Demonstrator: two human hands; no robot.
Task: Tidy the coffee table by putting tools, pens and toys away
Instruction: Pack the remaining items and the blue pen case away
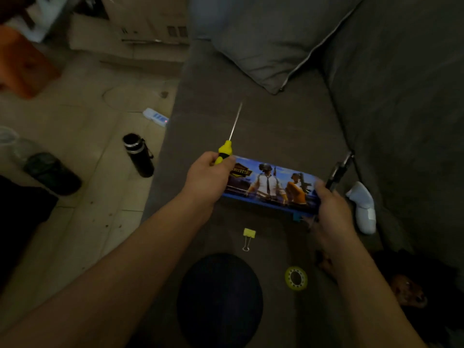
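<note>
Both your hands are on the pencil case (268, 184), a long blue tin with printed game figures, held level above the sofa seat (276, 126) with its printed face up.

- Left hand (208, 177): curled over the case's left end and, in the same grip, the handle of a yellow screwdriver (224, 149). Its shaft points away from you.
- Right hand (331, 209): wrapped round the case's right end, with a dark metal tool (339, 170) pinched against it. It is too dim to name.
- Lid: looks closed, though I cannot be sure. A small blue tab shows at the near right corner, by your right fingers.

Step, as I read it: the tools are gathered and the case has to be opened to take them.

Next move calls for:
- One free hand. Set the case down on the seat, or pass one tool across.
- Lift the lid, then lay the screwdriver in lengthwise, since it may be too long.

Loose on the seat near you:
- a yellow binder clip (248, 236)
- a yellow tape roll (296, 277)
- a white object (362, 209) by the backrest

On the floor to your left:
- a black bottle (139, 156)
- a power strip (155, 117)
</note>
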